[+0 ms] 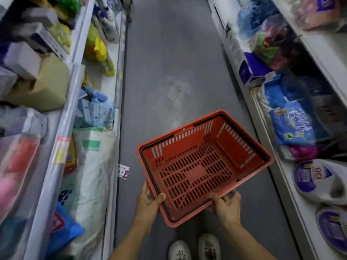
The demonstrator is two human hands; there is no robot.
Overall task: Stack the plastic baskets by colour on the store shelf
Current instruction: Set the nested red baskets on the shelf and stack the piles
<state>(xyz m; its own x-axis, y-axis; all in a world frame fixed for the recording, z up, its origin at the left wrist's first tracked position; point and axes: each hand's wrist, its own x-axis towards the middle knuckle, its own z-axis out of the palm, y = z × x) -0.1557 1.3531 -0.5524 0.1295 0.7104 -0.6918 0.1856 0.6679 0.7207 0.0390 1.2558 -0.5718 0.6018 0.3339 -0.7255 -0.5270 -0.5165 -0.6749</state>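
A red plastic basket (199,171) with slotted walls and black folded handles hangs empty in the air over the aisle floor, tilted slightly. My left hand (148,201) grips its near left rim, thumb inside. Its near right rim is held by my right hand (226,205), thumb over the edge and fingers underneath. No other basket is in view.
A grey aisle floor (169,62) runs ahead between two white shelf units: left shelves (62,128) with bags and boxes, right shelves (281,166) with packets and round packs. A small wrapper (124,171) lies on the floor by the left shelf. My shoes (195,248) show below.
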